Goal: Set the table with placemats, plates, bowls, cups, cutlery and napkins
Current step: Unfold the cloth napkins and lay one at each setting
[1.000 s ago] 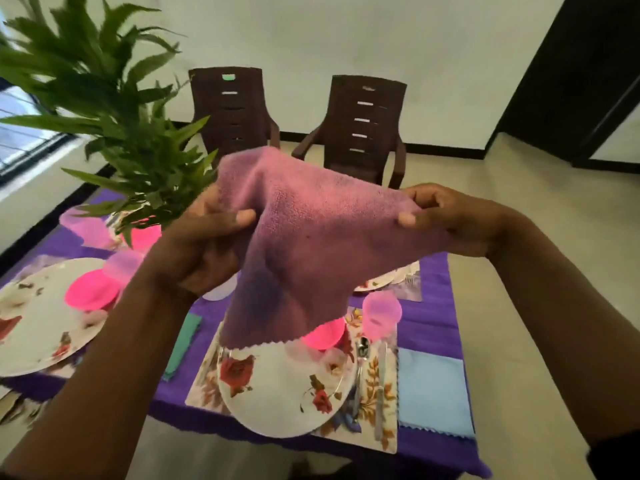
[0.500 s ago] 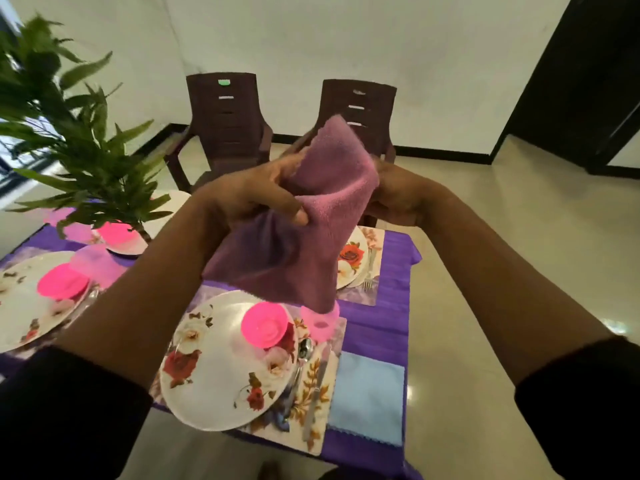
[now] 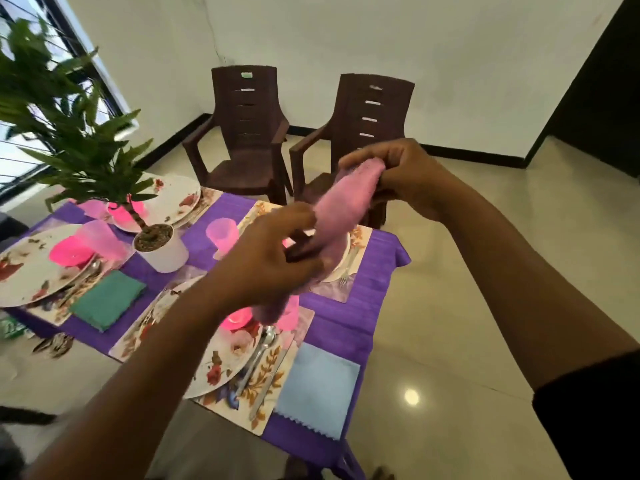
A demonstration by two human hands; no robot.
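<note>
Head view: both hands are up over the purple surface [image 3: 349, 327] with a pink napkin [image 3: 341, 209] bunched into a roll between them; right hand [image 3: 398, 174] pinches the top end, left hand [image 3: 270, 261] has fingers curled round the lower part, tail hanging past it; underneath sits a floral plate [image 3: 221, 365] with a pink bowl [image 3: 237, 318], spoon [image 3: 259, 351] beside it, blue napkin [image 3: 317, 393] right of that; green napkin [image 3: 107, 299] and potted plant [image 3: 161, 247] off to the left.

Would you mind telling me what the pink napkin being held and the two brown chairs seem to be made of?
Pink napkin: soft, matte cloth, probably microfibre or terry, since it bunches limply between both hands. Two brown chairs: likely moulded plastic with a slight sheen, judging by one-piece shells with slotted backs.
</note>
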